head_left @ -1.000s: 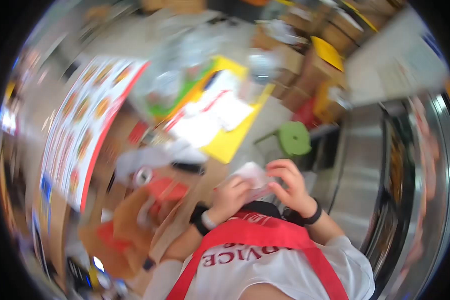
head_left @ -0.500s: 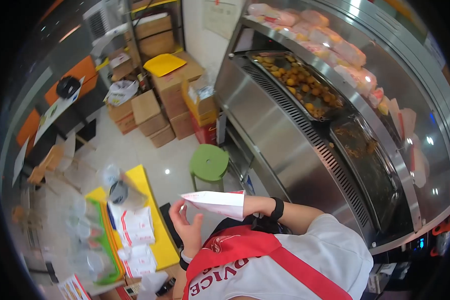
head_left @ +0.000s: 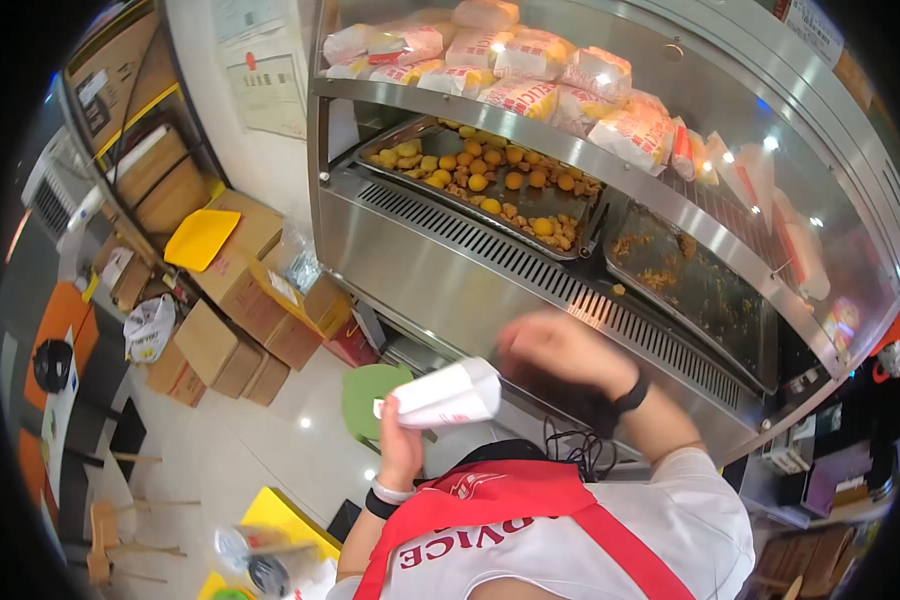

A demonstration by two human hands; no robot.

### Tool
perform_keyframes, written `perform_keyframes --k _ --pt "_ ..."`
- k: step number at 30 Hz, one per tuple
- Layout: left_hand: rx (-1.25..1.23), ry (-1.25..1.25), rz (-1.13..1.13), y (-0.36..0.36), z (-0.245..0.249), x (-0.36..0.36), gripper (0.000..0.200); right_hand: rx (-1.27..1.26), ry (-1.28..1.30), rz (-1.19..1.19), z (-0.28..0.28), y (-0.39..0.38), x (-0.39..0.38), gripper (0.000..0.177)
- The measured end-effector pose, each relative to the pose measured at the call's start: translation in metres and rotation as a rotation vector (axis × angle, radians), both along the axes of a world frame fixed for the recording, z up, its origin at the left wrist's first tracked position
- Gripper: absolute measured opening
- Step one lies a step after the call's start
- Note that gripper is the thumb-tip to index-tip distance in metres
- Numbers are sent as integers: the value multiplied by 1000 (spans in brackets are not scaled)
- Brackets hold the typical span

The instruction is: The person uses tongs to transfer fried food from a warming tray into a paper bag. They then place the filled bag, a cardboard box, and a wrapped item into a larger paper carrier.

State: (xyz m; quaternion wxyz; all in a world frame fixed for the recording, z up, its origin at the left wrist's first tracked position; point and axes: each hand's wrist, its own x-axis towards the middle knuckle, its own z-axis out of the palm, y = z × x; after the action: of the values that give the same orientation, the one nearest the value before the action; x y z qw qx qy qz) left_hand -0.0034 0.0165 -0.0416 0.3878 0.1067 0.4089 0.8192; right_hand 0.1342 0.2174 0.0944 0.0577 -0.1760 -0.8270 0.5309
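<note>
My left hand (head_left: pixel 400 445) points up, clamped on a paper bag (head_left: pixel 450 395); right hand (head_left: pixel 562 350) hovers beside it, fingers too blurry to tell.

We are wearing a white short-sleeved cloth shirt (head_left: pixel 660 500) printed with maroon capital letters, a red fabric strap (head_left: pixel 620 545) crossing it, and a plain black wristband (head_left: pixel 634 390). We are seeing pinkish-red print on a white paper bag (head_left: pixel 445 395), solid green on a round plastic stool (head_left: pixel 360 398), and red lettering with yellow patches on white paper-wrapped packets (head_left: pixel 530 52).
</note>
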Motion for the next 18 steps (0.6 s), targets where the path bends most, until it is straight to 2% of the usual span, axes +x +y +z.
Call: perform_keyframes --k 1,2,3,4,5,6,7,9,10,14,16,17,18 --pt "-23 -23 -24 2 5 -20 55 362 307 -159 9 17 -9 19" --pt "-26 -20 -52 4 11 -36 55 512 351 -397 2 45 -19 21" --pt "-25 -72 -59 5 19 -52 57 850 267 -558 7 69 -26 24" --pt "-23 -126 -65 6 24 -67 58 1074 90 -683 0 96 -30 27" --pt "-19 -128 -86 5 26 -81 58 1177 -235 -810 3 103 -37 31" --pt "3 -155 -105 5 28 -96 57 1198 -465 -902 -3 117 -45 33" --pt "24 -180 -123 5 30 -110 55 1205 -471 -919 -8 127 -49 33" --pt "29 -176 -164 6 29 -133 56 1088 -721 -1012 -12 136 -59 32" --pt "26 -174 -191 6 29 -143 57 1071 -745 -1031 -14 141 -61 29" --pt "-15 -228 -296 18 26 -173 57 1059 -754 -1136 -25 142 -62 27" --pt "-11 -275 -340 29 26 -183 56 988 -590 -1188 -21 135 -57 26" --pt "-15 -278 -361 34 25 -187 56 985 -605 -1205 -14 123 -55 26" --pt "-22 -285 -378 39 24 -190 56 1034 -465 -1254 -6 105 -52 26"
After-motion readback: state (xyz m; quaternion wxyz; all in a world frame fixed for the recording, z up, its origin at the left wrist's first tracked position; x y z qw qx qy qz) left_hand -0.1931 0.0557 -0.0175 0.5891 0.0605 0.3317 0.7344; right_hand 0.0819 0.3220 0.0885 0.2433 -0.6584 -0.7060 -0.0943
